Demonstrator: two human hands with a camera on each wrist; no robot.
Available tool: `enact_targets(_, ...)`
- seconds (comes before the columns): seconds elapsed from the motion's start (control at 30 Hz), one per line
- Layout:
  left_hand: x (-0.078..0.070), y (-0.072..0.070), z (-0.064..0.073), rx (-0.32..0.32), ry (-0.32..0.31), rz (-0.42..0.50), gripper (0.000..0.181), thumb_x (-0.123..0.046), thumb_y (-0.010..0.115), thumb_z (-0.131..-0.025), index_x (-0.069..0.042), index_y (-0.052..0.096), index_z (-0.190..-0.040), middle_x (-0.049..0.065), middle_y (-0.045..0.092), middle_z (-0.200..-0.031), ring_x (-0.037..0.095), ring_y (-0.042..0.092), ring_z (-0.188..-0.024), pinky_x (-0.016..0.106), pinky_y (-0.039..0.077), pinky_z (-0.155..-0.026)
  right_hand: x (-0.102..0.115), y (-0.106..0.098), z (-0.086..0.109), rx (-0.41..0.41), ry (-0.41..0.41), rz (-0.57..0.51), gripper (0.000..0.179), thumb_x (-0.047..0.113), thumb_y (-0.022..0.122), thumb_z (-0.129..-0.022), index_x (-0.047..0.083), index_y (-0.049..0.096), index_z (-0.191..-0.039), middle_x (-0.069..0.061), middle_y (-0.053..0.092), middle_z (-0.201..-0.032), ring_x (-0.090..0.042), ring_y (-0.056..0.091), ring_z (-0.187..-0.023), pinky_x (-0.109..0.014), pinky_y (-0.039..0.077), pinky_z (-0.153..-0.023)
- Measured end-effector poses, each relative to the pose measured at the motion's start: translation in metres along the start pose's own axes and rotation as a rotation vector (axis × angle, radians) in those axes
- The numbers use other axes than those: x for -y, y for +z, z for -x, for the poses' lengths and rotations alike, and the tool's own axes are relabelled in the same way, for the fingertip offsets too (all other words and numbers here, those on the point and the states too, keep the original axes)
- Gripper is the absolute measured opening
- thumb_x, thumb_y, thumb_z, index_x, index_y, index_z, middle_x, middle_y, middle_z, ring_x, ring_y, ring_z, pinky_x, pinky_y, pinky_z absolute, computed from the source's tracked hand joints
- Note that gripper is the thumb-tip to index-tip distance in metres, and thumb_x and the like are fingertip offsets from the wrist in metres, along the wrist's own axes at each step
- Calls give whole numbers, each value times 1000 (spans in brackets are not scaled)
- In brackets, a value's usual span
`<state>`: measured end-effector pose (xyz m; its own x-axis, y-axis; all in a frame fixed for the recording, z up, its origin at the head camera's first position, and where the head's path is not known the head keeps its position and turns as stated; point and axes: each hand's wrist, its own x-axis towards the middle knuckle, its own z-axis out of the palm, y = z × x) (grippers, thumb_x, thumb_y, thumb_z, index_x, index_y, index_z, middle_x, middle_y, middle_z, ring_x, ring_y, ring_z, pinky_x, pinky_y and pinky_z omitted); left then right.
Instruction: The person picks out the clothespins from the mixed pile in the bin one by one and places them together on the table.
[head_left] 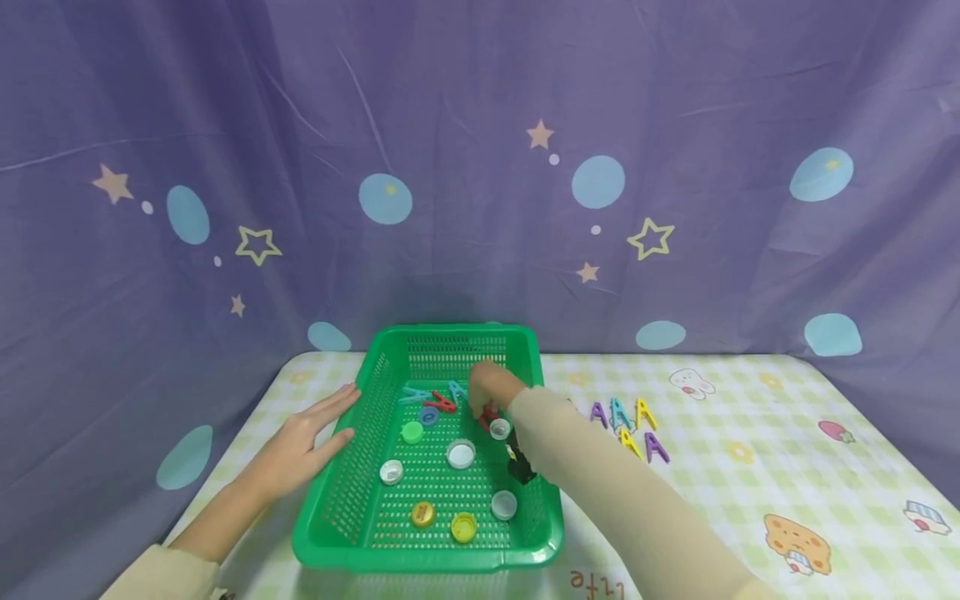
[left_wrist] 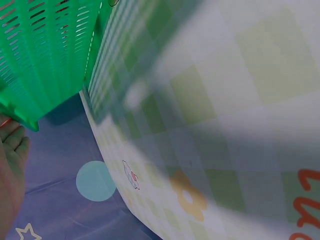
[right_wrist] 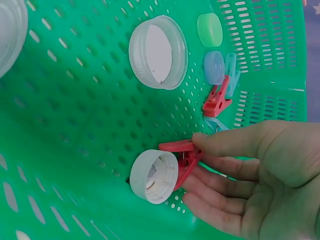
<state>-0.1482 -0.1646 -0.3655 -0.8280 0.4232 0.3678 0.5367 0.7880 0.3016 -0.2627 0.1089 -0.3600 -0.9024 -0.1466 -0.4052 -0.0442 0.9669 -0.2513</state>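
Inside the green basket (head_left: 427,560), my right hand (head_left: 491,387) pinches a red clothespin (right_wrist: 181,150) between thumb and fingers. A white bottle cap (right_wrist: 154,176) lies right against that clothespin. My left hand (head_left: 303,446) rests at the basket's left rim with its fingers straight; in the left wrist view only part of this hand (left_wrist: 11,165) shows. Farther back in the basket lie another red clothespin (head_left: 443,402), light blue clothespins (head_left: 415,395), a blue cap (head_left: 428,416) and a green cap (head_left: 412,432).
Several more caps lie in the basket, among them a yellow cap (head_left: 463,527), a gold cap (head_left: 422,513) and a white cap (head_left: 461,453). A black item (head_left: 520,467) lies by the right wall. Purple (head_left: 656,447), yellow and blue clothespins lie on the checked tablecloth (head_left: 720,483) at right.
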Motion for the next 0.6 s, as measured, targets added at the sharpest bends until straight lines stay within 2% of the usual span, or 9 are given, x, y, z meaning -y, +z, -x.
enact_targets(0.1,0,1,-1,-4,10,2,52,-25,59,-95,-7,47,-142,15,43,-150,39,45,-135,20,23,-118,1,-3,14,0,-7,-30,13,8,76,-80,1,69,-88,-11,69,-86,-17,70,-76,-23,58,-66)
enact_targets(0.17,0,1,-2,-7,16,7,52,-25,59,-95,-7,47,-142,15,43,-150,39,45,-135,8,13,-113,0,-4,15,13,-11,-59,12,9,75,-81,1,68,-87,-11,70,-87,-18,70,-78,-24,59,-69)
enact_targets(0.23,0,1,-2,-11,21,9,51,-25,59,-95,-6,47,-142,15,44,-150,40,45,-134,4,10,-111,-3,-5,13,41,-26,-89,11,10,74,-81,2,67,-85,-11,71,-87,-20,71,-79,-26,60,-71)
enact_targets(0.3,1,1,-2,-13,21,6,52,-24,59,-95,-7,47,-142,15,44,-150,40,45,-134,6,11,-111,-6,-7,11,75,-44,-147,10,10,74,-81,2,67,-82,-12,72,-86,-21,71,-79,-28,60,-73)
enact_targets(0.47,1,2,0,-11,6,-1,52,-25,58,-95,-8,46,-143,14,43,-150,39,45,-134,17,21,-116,-12,-12,7,171,-85,-277,8,10,70,-81,3,68,-77,-9,68,-78,-19,68,-75,-30,60,-74)
enact_targets(0.6,-1,2,1,-20,12,7,51,-25,58,-95,-7,47,-142,15,43,-150,40,46,-133,8,14,-114,-15,-18,7,299,-129,-379,16,10,64,-86,-3,73,-83,-9,68,-77,-16,63,-71,-27,58,-72)
